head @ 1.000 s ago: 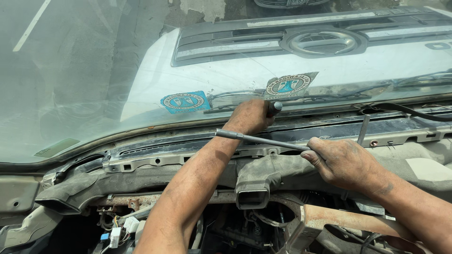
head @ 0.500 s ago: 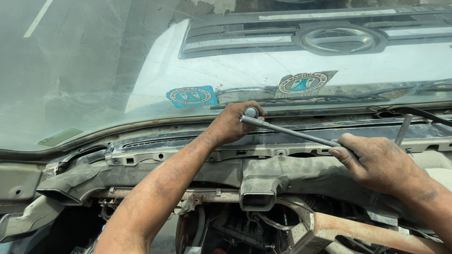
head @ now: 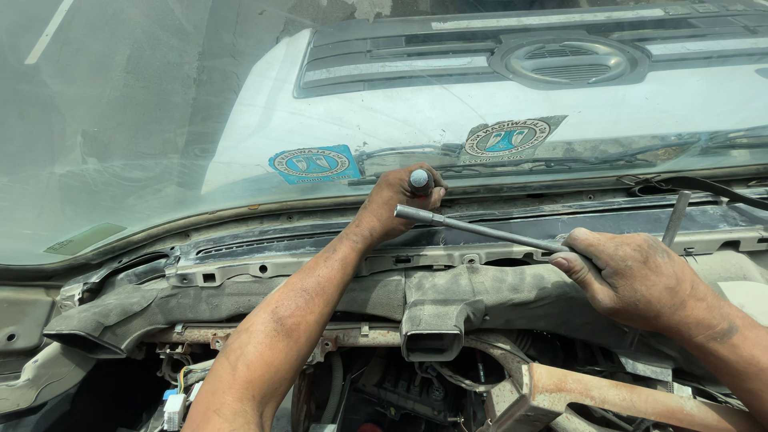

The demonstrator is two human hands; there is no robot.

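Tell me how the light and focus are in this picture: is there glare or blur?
Head view: bright daylight, hazy reflections across the windshield; both hands and the metal tool are sharp; the cavity under the duct lies in deep shadow; no motion blur shows.

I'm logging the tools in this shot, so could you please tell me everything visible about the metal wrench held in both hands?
The wrench looks like a T-shaped bar of dull grey steel, worn and dusty. Its long round bar slants from upper left down to the right, below the windshield. The left hand wraps the upright stem, whose rounded end shows above the fingers; the right hand grips the bar's lower end. The stem's working tip is hidden.
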